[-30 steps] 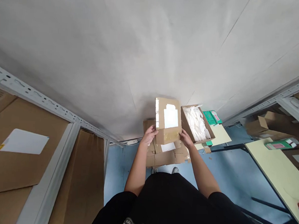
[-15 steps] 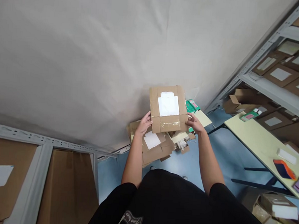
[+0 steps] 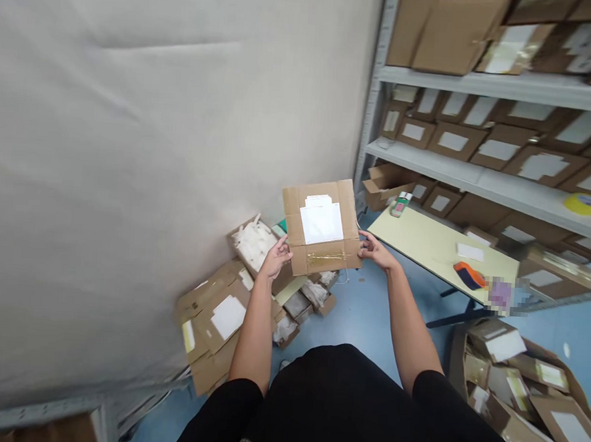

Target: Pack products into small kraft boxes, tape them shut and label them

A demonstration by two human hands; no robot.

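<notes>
You hold a creased cardboard carton [image 3: 324, 250] out in front of your body, between your two hands, its broad face tilted toward you. Your left hand [image 3: 276, 257] grips its left edge near the bottom, and your right hand [image 3: 375, 250] grips the right edge, also low down. How deep the carton is, you cannot tell from this angle. A stepped white label [image 3: 321, 224] covers the middle of its upper panel, and a shiny strip of tape [image 3: 326, 257] runs across the lower panel, beneath a crease.

Just beyond your left hand, partly behind it, stands an open cardboard box [image 3: 282, 281] heaped with white contents [image 3: 254, 242] too indistinct to name. Flattened cardboard [image 3: 207, 309] lies to the left of your left forearm, against the grey wall [image 3: 180, 140].

Past your right hand, well apart from it, a pale yellow table [image 3: 419, 238] bears a green box [image 3: 400, 205], a white slab [image 3: 470, 252] and an orange and dark blue object [image 3: 469, 275]. Behind that table, labelled boxes [image 3: 453, 141] line the metal shelving [image 3: 478, 173]. At your lower right, a large container [image 3: 578, 392] is filled with cartons [image 3: 539, 372].
</notes>
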